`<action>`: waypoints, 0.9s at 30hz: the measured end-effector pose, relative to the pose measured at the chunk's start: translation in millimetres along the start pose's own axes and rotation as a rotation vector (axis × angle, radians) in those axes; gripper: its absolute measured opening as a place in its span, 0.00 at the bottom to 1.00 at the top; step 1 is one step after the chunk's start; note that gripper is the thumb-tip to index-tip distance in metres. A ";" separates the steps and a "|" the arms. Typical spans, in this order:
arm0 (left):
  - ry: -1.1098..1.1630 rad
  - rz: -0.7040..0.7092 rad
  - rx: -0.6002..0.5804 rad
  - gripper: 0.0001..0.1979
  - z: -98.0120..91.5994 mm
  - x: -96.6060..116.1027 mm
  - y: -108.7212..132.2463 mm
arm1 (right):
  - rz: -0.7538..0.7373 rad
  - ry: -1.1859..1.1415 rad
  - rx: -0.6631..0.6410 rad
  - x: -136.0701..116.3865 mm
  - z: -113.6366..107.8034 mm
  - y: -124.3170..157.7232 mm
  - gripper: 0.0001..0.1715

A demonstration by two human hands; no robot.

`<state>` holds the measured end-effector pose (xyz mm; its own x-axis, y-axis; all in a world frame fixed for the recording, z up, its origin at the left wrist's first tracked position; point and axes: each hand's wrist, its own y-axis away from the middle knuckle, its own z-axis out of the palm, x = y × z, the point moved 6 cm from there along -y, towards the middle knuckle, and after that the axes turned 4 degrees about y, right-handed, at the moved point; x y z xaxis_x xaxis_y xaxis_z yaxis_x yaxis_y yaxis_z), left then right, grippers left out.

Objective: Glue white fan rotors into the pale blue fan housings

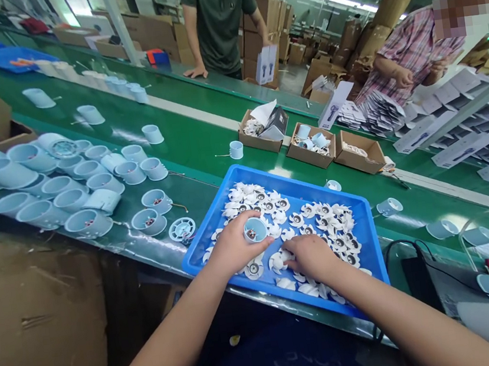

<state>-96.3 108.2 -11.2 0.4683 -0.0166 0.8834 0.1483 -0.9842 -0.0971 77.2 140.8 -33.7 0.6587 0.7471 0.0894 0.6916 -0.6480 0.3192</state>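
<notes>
My left hand (233, 245) is wrapped round a light blue cup-shaped housing (255, 229), its open end facing me with small metal parts inside. Below and to the right, my right hand (312, 256) has its fingers closed on a white fan impeller (279, 260) among the others. Both hands are over a blue tray (368, 221) that holds many white impellers, several with dark round centres facing up. My right fingertips are partly hidden behind the hand.
Many light blue housings (71, 201) crowd the bench at left. More lie along the green conveyor (193, 131). Small cardboard boxes (311, 146) with parts stand beyond the tray. A black device with cables (419, 283) is at right. Two people stand across the line.
</notes>
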 end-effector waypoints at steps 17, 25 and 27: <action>-0.091 -0.059 -0.021 0.25 3.9 -4.2 -4.7 | 0.078 -0.010 0.007 0.4 3.3 10.6 0.08; -0.112 -0.070 -0.029 0.26 4.3 -5.9 -5.6 | 0.056 0.044 -0.066 -7.0 2.6 5.1 0.09; -0.119 -0.067 -0.032 0.27 4.6 -6.4 -5.9 | 0.082 0.043 -0.089 -6.4 1.2 0.8 0.11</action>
<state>-96.1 114.9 -18.4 0.5582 0.0687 0.8269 0.1559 -0.9875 -0.0232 73.9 135.3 -35.2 0.6975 0.6988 0.1587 0.6054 -0.6931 0.3912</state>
